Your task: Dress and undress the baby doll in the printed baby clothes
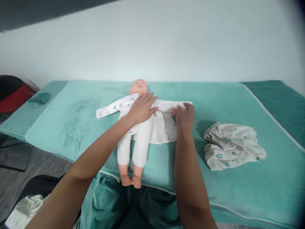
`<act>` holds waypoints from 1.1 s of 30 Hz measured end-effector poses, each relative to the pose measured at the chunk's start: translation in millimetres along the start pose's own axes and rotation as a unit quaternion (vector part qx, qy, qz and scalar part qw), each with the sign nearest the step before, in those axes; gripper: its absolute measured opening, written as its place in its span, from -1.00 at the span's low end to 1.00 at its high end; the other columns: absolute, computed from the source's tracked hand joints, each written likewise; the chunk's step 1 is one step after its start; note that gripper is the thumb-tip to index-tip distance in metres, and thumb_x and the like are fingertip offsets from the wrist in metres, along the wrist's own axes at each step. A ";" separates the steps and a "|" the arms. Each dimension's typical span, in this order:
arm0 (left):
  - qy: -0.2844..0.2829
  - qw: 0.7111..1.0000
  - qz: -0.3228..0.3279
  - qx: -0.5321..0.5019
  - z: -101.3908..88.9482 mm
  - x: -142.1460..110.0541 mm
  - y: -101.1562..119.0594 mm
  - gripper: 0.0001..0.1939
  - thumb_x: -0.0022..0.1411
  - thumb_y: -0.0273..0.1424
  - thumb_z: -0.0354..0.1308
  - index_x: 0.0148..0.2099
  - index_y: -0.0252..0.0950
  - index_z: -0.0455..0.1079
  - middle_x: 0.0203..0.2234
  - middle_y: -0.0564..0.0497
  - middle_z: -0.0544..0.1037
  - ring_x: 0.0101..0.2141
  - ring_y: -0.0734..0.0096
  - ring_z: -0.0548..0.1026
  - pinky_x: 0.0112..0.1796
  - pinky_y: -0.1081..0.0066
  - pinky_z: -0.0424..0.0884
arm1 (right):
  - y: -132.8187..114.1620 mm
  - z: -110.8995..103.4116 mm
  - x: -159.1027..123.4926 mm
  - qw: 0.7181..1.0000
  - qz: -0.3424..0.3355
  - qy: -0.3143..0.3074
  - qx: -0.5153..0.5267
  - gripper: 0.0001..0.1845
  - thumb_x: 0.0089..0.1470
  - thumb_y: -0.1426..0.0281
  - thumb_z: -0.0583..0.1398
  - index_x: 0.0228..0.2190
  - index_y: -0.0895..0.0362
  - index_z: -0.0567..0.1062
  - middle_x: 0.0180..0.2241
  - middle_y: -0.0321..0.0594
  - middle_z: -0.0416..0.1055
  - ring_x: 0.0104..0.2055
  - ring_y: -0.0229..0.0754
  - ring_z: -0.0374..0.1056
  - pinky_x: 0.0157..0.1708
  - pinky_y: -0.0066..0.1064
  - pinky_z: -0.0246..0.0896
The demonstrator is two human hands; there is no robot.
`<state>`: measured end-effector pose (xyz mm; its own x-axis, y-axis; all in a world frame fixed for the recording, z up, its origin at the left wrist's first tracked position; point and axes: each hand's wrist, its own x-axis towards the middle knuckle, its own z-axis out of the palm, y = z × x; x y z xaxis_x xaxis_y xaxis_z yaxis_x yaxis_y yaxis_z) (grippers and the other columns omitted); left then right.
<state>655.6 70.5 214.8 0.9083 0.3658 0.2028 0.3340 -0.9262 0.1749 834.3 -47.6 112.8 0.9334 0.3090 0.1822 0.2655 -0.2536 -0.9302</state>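
Note:
A baby doll [138, 86] lies on its back on the green bed cover, with its bare feet toward me. One arm is inside the printed sleeve of a white baby jacket [108, 110]; the jacket's other half is spread out on the right, its plain inner side showing. My left hand [143, 108] rests on the doll's chest and shoulder, fingers stretched out flat. At the outer end of the spread sleeve, my right hand [185, 116] has its fingers closed on the cuff. Whether the doll's other arm is in that sleeve is hidden.
A crumpled white printed garment [234, 144] lies on the green bed cover [238, 190] to the right. A small green cushion [40, 98] is at the far left, near a red and black chair [14, 95]. A pale cloth [26, 210] sits on a black seat at lower left.

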 end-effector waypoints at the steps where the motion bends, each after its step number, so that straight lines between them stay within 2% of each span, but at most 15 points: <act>1: -0.016 1.000 0.012 0.005 1.5 11.1 1.7 -0.48 0.50 -0.23 -0.02 0.40 -0.28 0.22 0.42 -0.21 0.24 0.45 0.02 0.11 0.39 -0.03 0.08 | 1.2 -0.9 2.8 0.998 0.026 0.004 0.048 -0.59 0.10 0.23 0.15 -0.02 0.11 0.42 0.07 0.04 0.46 0.11 0.06 0.42 0.17 0.00 0.27; 4: -0.065 0.996 0.041 0.040 10.4 39.9 8.5 -0.49 0.45 -0.37 0.06 0.38 -0.30 0.22 0.37 -0.22 0.33 0.43 -0.05 0.14 0.36 -0.10 0.09 | 3.7 -4.0 8.1 0.989 0.061 0.018 0.136 -0.64 0.07 0.26 0.16 -0.07 0.05 0.37 0.09 0.00 0.45 0.14 0.04 0.43 0.15 0.00 0.32; 8: -0.128 0.983 0.085 0.104 27.6 63.3 20.4 -0.50 0.36 -0.47 0.15 0.32 -0.28 0.28 0.24 -0.24 0.45 0.31 -0.03 0.30 0.30 -0.12 0.13 | 4.2 -8.0 6.8 0.978 0.050 0.011 0.202 -0.64 0.01 0.32 0.18 -0.09 0.03 0.35 0.07 -0.06 0.48 0.15 0.04 0.45 0.18 0.04 0.33; 10: -0.147 0.976 0.085 0.134 33.3 70.0 25.5 -0.53 0.34 -0.53 0.14 0.27 -0.28 0.33 0.14 -0.23 0.52 0.18 0.01 0.42 0.23 -0.05 0.21 | 4.4 -9.8 6.9 0.971 0.035 0.044 0.231 -0.66 0.02 0.35 0.16 -0.11 0.03 0.36 0.07 -0.07 0.48 0.19 0.05 0.43 0.21 0.06 0.31; 13: -0.151 0.974 0.072 0.155 31.8 76.2 26.7 -0.57 0.31 -0.59 0.13 0.20 -0.28 0.39 0.07 -0.21 0.55 0.05 0.06 0.51 0.08 0.08 0.33 | 5.2 -11.1 12.0 0.962 0.019 0.140 0.234 -0.66 -0.01 0.45 0.07 -0.14 0.04 0.34 0.09 -0.05 0.46 0.21 -0.01 0.42 0.24 -0.03 0.31; 15: -0.115 0.979 0.059 0.158 23.9 77.7 21.3 -0.56 0.29 -0.59 0.16 0.20 -0.29 0.38 0.08 -0.22 0.52 0.04 0.05 0.50 0.02 0.12 0.36 | 5.2 -10.0 15.3 0.963 0.037 0.154 0.216 -0.62 -0.06 0.48 0.04 -0.13 0.05 0.31 0.10 -0.05 0.44 0.09 -0.09 0.49 0.15 -0.12 0.40; 16: -0.088 0.982 0.050 0.158 18.5 77.6 17.0 -0.54 0.29 -0.58 0.18 0.22 -0.28 0.35 0.09 -0.23 0.51 0.05 0.04 0.49 0.00 0.12 0.37 | 4.5 -8.7 15.5 0.970 0.048 0.132 0.198 -0.61 -0.07 0.48 0.04 -0.13 0.06 0.31 0.09 -0.06 0.44 0.01 -0.12 0.53 0.06 -0.16 0.44; 18: -0.037 0.987 0.031 0.151 6.8 75.7 6.6 -0.52 0.30 -0.54 0.21 0.24 -0.28 0.32 0.09 -0.23 0.48 0.05 0.03 0.47 0.01 0.12 0.37 | 1.5 -4.6 11.8 0.991 0.050 0.042 0.118 -0.68 -0.02 0.44 0.08 -0.15 0.07 0.34 -0.01 -0.08 0.48 -0.14 -0.13 0.54 -0.07 -0.18 0.46; 20: -0.014 0.990 0.024 0.140 -3.7 71.7 -3.4 -0.56 0.33 -0.49 0.22 0.23 -0.28 0.32 0.08 -0.23 0.47 0.06 0.02 0.44 0.03 0.09 0.36 | -4.2 0.0 3.4 0.998 0.006 -0.065 -0.019 -0.81 0.07 0.31 0.14 -0.24 0.08 0.41 -0.16 -0.10 0.52 -0.18 -0.06 0.50 -0.07 -0.13 0.41; 23: -0.024 0.992 0.029 0.120 -12.2 64.6 -13.8 -0.65 0.36 -0.43 0.19 0.17 -0.25 0.37 0.07 -0.22 0.46 0.09 -0.02 0.41 0.10 0.01 0.29 | -13.7 3.8 -9.4 0.964 -0.053 -0.162 -0.204 -0.71 0.07 0.09 0.25 -0.39 0.06 0.44 -0.27 -0.09 0.53 -0.16 0.06 0.45 -0.05 -0.06 0.32; 25: -0.034 0.993 0.037 0.111 -12.6 61.4 -18.2 -0.68 0.34 -0.41 0.21 0.13 -0.22 0.41 0.06 -0.19 0.46 0.11 -0.03 0.40 0.15 -0.03 0.25 | -17.0 2.9 -12.0 0.952 -0.043 -0.180 -0.244 -0.68 0.01 0.07 0.28 -0.45 0.05 0.41 -0.32 -0.10 0.53 -0.21 0.06 0.42 -0.12 -0.10 0.30; 27: -0.043 0.992 0.046 0.109 -10.4 60.4 -22.4 -0.71 0.28 -0.41 0.28 0.05 -0.19 0.46 0.01 -0.15 0.49 0.10 -0.04 0.39 0.17 -0.08 0.22 | -16.6 -0.3 -9.1 0.961 -0.021 -0.175 -0.214 -0.69 0.01 0.10 0.27 -0.50 0.04 0.37 -0.40 -0.15 0.50 -0.28 0.00 0.38 -0.19 -0.16 0.29; 30: -0.060 0.991 0.052 0.106 -2.8 63.2 -28.3 -0.76 0.13 -0.48 0.39 -0.13 -0.20 0.52 -0.12 -0.10 0.52 0.08 -0.08 0.40 0.18 -0.16 0.18 | -14.2 -7.1 -1.4 0.991 0.030 -0.114 -0.064 -0.67 0.06 0.06 0.20 -0.51 0.01 0.29 -0.48 -0.24 0.40 -0.32 -0.04 0.34 -0.28 -0.22 0.28; 33: -0.066 0.990 0.022 0.122 11.5 69.8 -28.5 -0.74 0.01 -0.55 0.44 -0.22 -0.24 0.53 -0.18 -0.11 0.53 0.08 -0.18 0.39 0.19 -0.27 0.13 | -18.7 -14.5 -0.9 0.985 0.080 -0.099 0.113 -0.61 0.10 -0.04 0.15 -0.47 -0.02 0.24 -0.50 -0.28 0.30 -0.32 -0.01 0.36 -0.34 -0.20 0.30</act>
<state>712.4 121.4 212.8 0.9429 0.3246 0.0744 0.3297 -0.9413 -0.0722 832.0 -56.4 134.7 0.8873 0.4609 -0.0173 0.0380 -0.1105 -0.9931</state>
